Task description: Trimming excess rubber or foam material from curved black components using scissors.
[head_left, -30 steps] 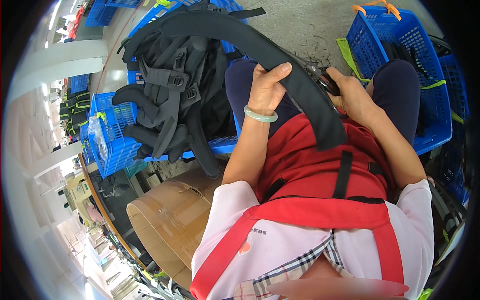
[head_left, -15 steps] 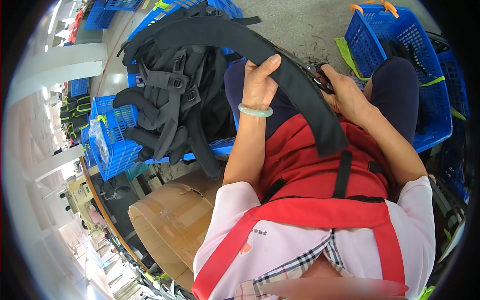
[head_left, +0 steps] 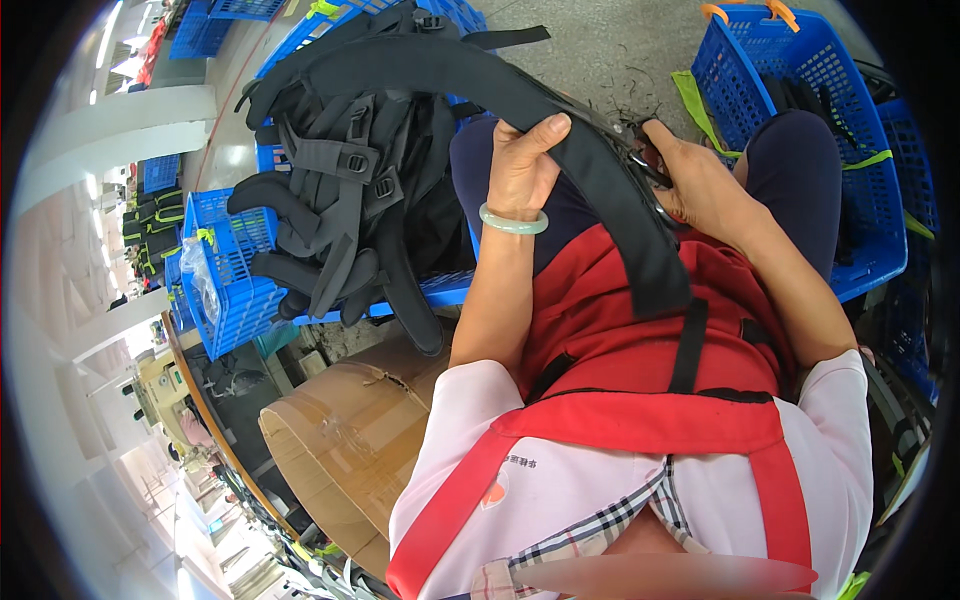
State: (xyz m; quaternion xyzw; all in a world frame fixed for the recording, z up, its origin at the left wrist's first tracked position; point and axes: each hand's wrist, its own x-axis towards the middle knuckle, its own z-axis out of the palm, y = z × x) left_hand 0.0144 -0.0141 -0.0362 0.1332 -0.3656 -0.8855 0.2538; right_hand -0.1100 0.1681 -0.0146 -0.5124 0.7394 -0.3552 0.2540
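A long, black padded strap point(head_left: 615, 200) curves from the pile on the left across to my lap. My left hand point(head_left: 525, 165), with a pale green bangle at the wrist, grips its near edge, thumb on top. My right hand point(head_left: 705, 190) is closed round the handles of a pair of scissors point(head_left: 648, 160) at the strap's far edge. The blades point up and left along that edge; whether they are cutting cannot be made out. The strap's loose end lies over my red apron point(head_left: 620, 340).
Black straps and pads with buckles point(head_left: 350, 190) heap over a blue crate point(head_left: 440, 292) on the left. Another blue crate point(head_left: 735, 65) with black pieces stands at the right. A cardboard box point(head_left: 345, 430) sits at the lower left. Thread scraps litter the floor point(head_left: 610, 50).
My right hand and the scissors have shifted slightly, and the handle loops look wider apart. My left hand has moved slightly right along with the strap.
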